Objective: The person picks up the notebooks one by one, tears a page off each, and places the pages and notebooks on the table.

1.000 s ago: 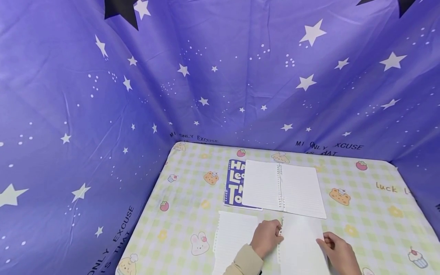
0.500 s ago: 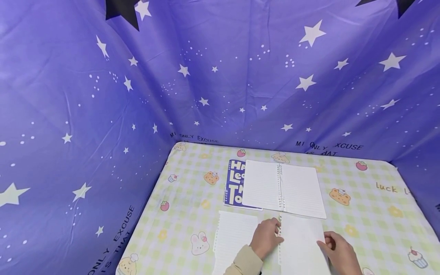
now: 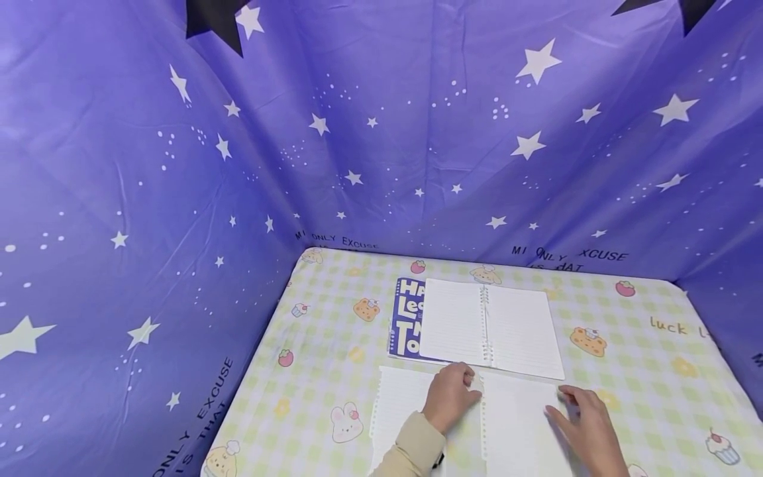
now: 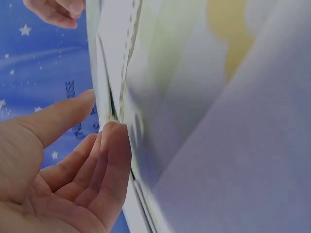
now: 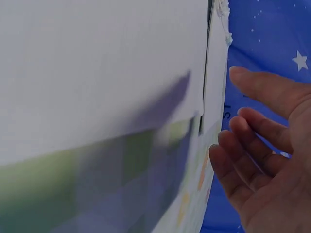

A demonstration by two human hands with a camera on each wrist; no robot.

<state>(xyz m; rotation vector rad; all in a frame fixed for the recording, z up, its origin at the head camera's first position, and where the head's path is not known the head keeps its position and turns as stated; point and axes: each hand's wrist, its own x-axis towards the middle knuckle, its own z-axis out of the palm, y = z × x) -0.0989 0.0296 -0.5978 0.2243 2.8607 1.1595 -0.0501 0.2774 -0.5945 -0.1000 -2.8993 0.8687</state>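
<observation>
A loose white sheet (image 3: 524, 427) with holes along its left edge lies flat on the table, just below an open ring-bound notebook (image 3: 521, 331) with lined pages. My left hand (image 3: 450, 397) hovers by the sheet's upper left corner, over the edge of a second lined sheet (image 3: 401, 401). In the left wrist view the left hand (image 4: 73, 170) has thumb and fingers apart and holds nothing. Beside the first sheet's right edge is my right hand (image 3: 587, 424). Its thumb and fingers are spread with nothing between them in the right wrist view (image 5: 272, 145).
A blue-covered notebook (image 3: 405, 321) with large white letters lies partly under the open notebook's left page. The checkered tablecloth (image 3: 656, 391) covers the table. A purple star-print curtain (image 3: 387, 132) stands behind the table and at its sides.
Both hands have let go of the perforated sheet. The left hand has moved up and left; the right hand has moved slightly up and its fingers have opened.
</observation>
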